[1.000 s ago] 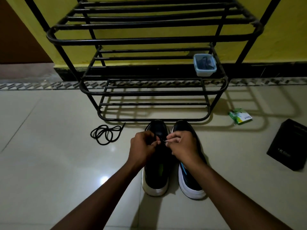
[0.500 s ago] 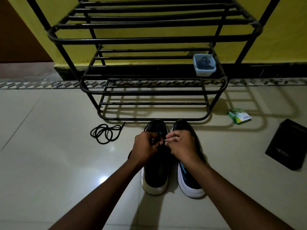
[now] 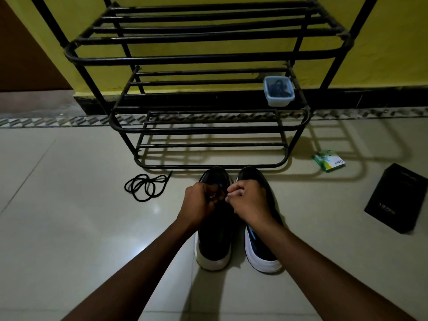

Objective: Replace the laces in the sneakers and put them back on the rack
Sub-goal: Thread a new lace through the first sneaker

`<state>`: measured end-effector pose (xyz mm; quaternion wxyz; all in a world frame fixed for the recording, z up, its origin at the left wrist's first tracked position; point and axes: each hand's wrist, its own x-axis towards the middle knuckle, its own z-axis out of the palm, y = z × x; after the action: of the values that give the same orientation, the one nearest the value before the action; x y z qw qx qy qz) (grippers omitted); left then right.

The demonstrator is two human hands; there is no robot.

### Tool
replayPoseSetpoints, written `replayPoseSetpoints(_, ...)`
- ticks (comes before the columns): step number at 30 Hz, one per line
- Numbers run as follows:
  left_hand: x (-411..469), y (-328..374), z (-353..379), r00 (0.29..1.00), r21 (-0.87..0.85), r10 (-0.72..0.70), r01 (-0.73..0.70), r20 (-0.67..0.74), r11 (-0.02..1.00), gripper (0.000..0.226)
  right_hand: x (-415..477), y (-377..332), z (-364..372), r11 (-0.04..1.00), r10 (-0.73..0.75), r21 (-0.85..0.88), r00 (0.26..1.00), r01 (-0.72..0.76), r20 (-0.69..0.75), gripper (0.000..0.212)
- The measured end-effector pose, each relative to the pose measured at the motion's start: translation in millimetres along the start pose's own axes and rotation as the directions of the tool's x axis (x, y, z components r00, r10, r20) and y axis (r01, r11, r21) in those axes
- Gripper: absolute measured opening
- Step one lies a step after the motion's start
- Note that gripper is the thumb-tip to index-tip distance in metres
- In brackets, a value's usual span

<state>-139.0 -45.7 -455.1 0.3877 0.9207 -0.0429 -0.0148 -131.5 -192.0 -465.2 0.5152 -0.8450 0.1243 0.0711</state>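
Observation:
Two black sneakers with white soles stand side by side on the floor, toes toward the rack: the left sneaker [image 3: 214, 246] and the right sneaker [image 3: 261, 251]. My left hand [image 3: 200, 202] and my right hand [image 3: 249, 201] hover over the left sneaker's lace area, fingers curled, each pinching a thin black lace between them. The lace itself is mostly hidden by my fingers. A loose black lace [image 3: 144, 186] lies coiled on the floor to the left. The black metal shoe rack [image 3: 208, 129] stands just beyond the toes.
A small clear plastic container [image 3: 279, 91] with dark contents sits on the rack's middle shelf at the right. A green and white packet [image 3: 328, 160] and a black box [image 3: 393, 202] lie on the tiled floor to the right. A yellow wall is behind the rack.
Both hands stay over the left sneaker with only small finger movements; the left hand has shifted slightly toward the right hand.

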Motion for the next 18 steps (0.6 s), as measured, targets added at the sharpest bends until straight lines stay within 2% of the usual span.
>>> replayPoseSetpoints(5,1,2,1,0.995,-0.058,-0.085,0.083,-0.044,0.995,0.004,1,-1,0,0.999,-0.021,-0.038,1.0,0.021,0.0,0.017)
replayPoseSetpoints(7,2,0,2,0.985,-0.11,-0.16,0.152,-0.068,0.982,0.013,0,-1,-1,0.999,-0.024,-0.024,1.0,0.024,-0.001,0.018)
replayPoseSetpoints(10,2,-1,3,0.98,-0.1,-0.173,0.163,-0.094,0.981,0.023,-3,-3,-3,0.996,-0.055,-0.065,0.998,0.054,-0.012,0.021)
replayPoseSetpoints(15,1,0,3,0.984,-0.129,-0.156,0.144,-0.091,0.981,0.029,-6,-9,-5,0.962,-0.198,-0.186,0.98,0.2,0.032,0.025)
replayPoseSetpoints(18,-1,-4,4,0.985,-0.122,-0.143,0.131,-0.1,0.984,0.027,-5,-16,-8,0.9,-0.299,-0.294,0.946,0.323,0.125,0.023)
